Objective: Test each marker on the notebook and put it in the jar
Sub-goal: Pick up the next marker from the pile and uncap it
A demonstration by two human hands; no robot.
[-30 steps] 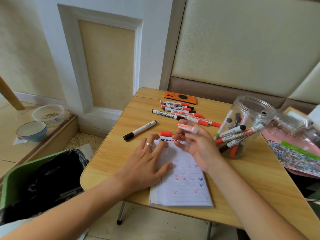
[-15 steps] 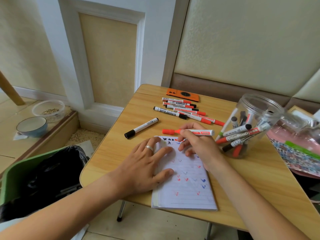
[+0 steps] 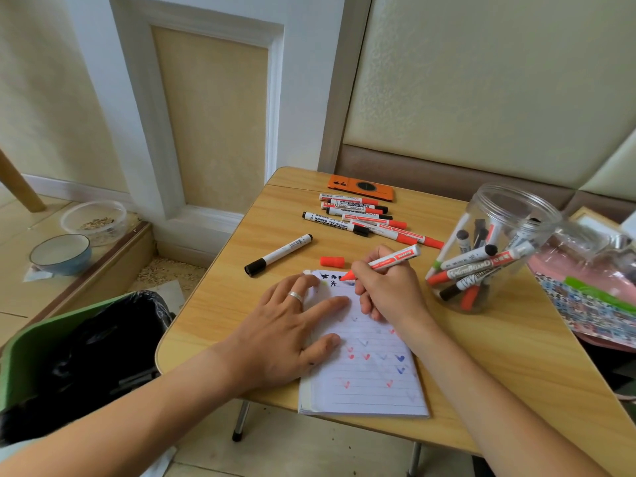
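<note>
The right hand (image 3: 385, 290) grips a red marker (image 3: 385, 263), its fingers curled round the white barrel. The marker is uncapped, with a red tip section, red printing along the barrel and a red end. Its long axis slants: the tip points down and toward the left edge of the worktop (image 3: 499, 356), touching the top of the notebook (image 3: 364, 380), while the back end rises toward the jar (image 3: 495, 249). Its red cap (image 3: 332, 261) lies on the worktop just beyond the notebook's far edge.

The left hand (image 3: 292, 325) lies flat on the notebook's left part, fingers spread and straight, a ring on one of them. The notebook sits at the near edge of the worktop, its lined page open and dotted with small red and blue ticks and black marks at the top.

The clear jar stands near the right edge, tilted, with several markers inside. A black-capped marker (image 3: 278, 254) lies alone toward the left edge, and a row of markers (image 3: 364, 216) lies near the far edge, just before an orange phone (image 3: 361, 189).
</note>
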